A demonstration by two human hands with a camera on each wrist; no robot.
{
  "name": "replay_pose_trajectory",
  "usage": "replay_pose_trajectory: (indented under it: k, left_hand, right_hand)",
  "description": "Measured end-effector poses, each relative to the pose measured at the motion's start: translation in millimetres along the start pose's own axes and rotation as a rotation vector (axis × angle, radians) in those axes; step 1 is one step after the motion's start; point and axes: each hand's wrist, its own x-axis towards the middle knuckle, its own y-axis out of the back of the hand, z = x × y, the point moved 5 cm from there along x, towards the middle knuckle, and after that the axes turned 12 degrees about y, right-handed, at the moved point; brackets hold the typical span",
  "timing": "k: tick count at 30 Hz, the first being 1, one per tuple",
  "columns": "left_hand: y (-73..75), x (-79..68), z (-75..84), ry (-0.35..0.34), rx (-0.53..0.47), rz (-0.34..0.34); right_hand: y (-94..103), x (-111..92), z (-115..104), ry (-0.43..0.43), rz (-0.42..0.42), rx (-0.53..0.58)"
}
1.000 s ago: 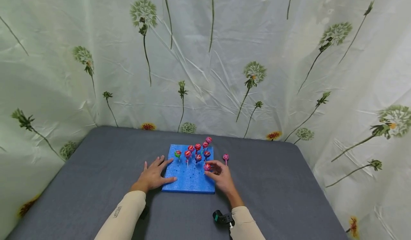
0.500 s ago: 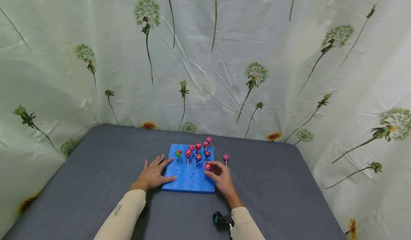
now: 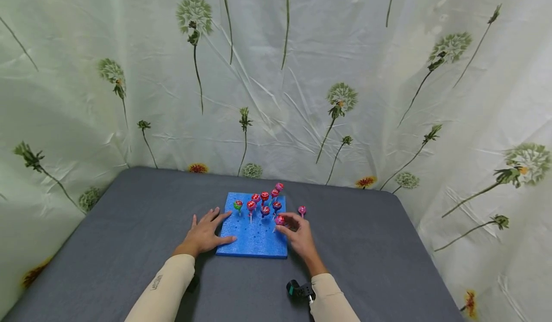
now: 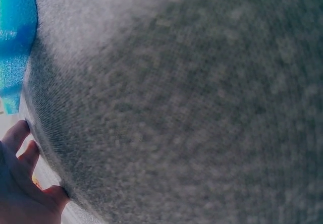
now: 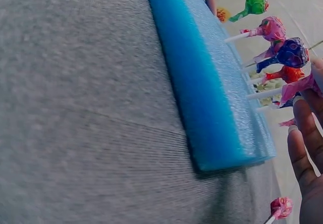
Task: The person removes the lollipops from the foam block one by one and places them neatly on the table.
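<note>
A blue foam board (image 3: 241, 243) lies on the table with several wrapped lollipops standing in its back half, among them a green one (image 3: 238, 205) and a dark blue one (image 5: 292, 52). My left hand (image 3: 204, 235) rests on the board's left side, fingers and thumb spread. Over the right side of the board, my right hand (image 3: 300, 235) pinches a pink lollipop (image 3: 280, 220) between thumb and fingers. Its white stick points down to the foam; I cannot tell whether the tip is in it. Another pink lollipop (image 3: 302, 210) lies on the table, right of the board.
Small holes dot the front half of the board. A grey cloth covers the table (image 3: 366, 255), and a flower-printed curtain (image 3: 276, 73) hangs behind it. A black strap (image 3: 299, 290) is at my right wrist.
The pink lollipop in my right hand has risen slightly, and more of its stick shows. My left hand has stayed in place on the board.
</note>
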Motion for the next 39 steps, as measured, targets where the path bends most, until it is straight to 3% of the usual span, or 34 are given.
replay_pose_trajectory:
  k: [11,21,39]
  left_hand:
    - [-1.0,0.6,-0.4,0.004,0.003,-0.001]
    - [0.2,-2.9,0.5,-0.004,-0.001,0.009]
    - [-3.1,0.2,-1.4,-0.002,0.012,0.021]
  right_hand:
    - [7.8,6,1,-0.025,0.027,-0.009]
    - [16.1,9,1,0.014,0.029,-0.039]
    - [42.0,10,26,0.052,0.061,-0.011]
